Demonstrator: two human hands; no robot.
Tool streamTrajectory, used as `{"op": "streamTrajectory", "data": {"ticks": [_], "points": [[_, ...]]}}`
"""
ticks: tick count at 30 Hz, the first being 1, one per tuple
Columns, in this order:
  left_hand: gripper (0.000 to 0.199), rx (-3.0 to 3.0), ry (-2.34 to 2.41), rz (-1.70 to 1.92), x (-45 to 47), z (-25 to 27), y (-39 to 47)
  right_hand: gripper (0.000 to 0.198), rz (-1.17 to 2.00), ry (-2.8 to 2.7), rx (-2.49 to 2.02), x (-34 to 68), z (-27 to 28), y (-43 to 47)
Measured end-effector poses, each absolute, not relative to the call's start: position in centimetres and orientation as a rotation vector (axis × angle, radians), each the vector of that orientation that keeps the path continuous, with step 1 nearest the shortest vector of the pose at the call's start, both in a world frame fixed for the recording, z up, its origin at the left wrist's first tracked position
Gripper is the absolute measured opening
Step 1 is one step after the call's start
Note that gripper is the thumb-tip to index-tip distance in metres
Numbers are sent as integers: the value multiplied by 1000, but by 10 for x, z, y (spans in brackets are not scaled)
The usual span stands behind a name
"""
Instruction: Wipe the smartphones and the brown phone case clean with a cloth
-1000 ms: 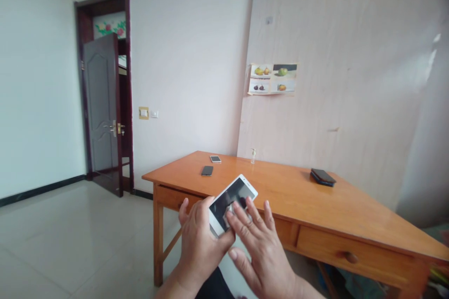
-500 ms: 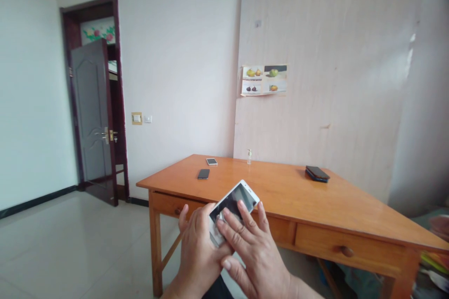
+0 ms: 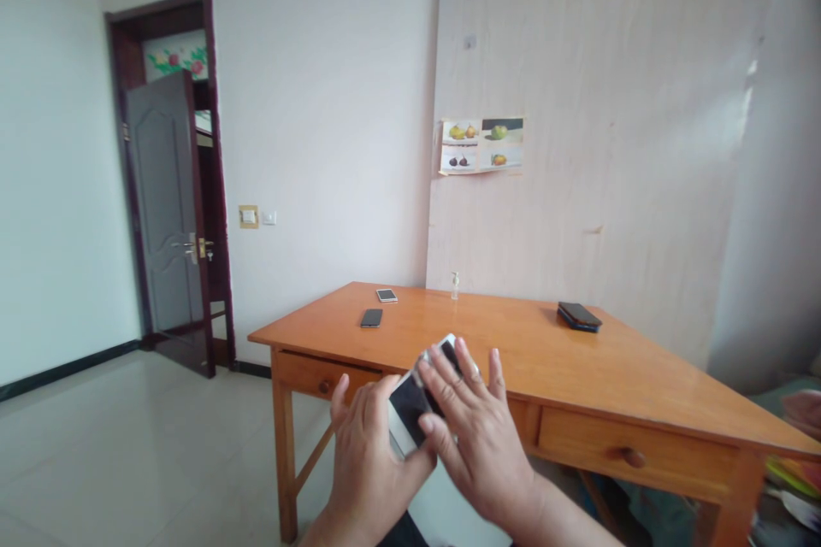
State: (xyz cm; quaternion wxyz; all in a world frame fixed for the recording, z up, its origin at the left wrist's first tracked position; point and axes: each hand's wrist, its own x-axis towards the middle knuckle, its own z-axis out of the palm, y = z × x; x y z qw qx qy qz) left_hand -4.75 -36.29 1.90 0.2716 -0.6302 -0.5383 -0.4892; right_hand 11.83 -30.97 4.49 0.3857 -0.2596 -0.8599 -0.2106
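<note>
A white phone [image 3: 406,407] with a dark screen is tilted in front of the table, face towards me. My left hand [image 3: 369,449] is closed around its lower left side, with the little finger sticking out. Over the upper part of the screen lies my right hand [image 3: 481,436], its fingers stretched and pressing a small crumpled white wipe [image 3: 422,366] against the glass. Most of the wipe and the phone's top end are hidden under those fingers.
On the wooden table [image 3: 513,350] lie a black phone [image 3: 371,318], a white-framed phone [image 3: 386,296] and stacked dark devices [image 3: 579,316]. A small clear pump bottle [image 3: 455,285] stands at the back. Another person's hand [image 3: 805,408] shows blurred at the right edge.
My right hand has slid up and to the right along the phone's screen with the wipe, covering more of its top end. The left hand keeps its hold, shifted slightly.
</note>
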Motion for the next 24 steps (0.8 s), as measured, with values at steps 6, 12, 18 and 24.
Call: {"op": "streamTrajectory", "data": {"ticks": [6,12,18,24], "points": [[51,-1707,-1464,-1302,-44,18,-362,58,-486,-2107,-764,118,45,-305],[50,-1719,-1425,-1294,-47,18,-363,63,-497,-2202,-629,114,41,-315],[57,-1689,-1465,-1295,-47,18,-362,58,-481,-2070,-839,118,46,-299],[51,-1717,-1445,-1296,-53,17,-361,65,-520,-2259,-542,112,37,-322]]}}
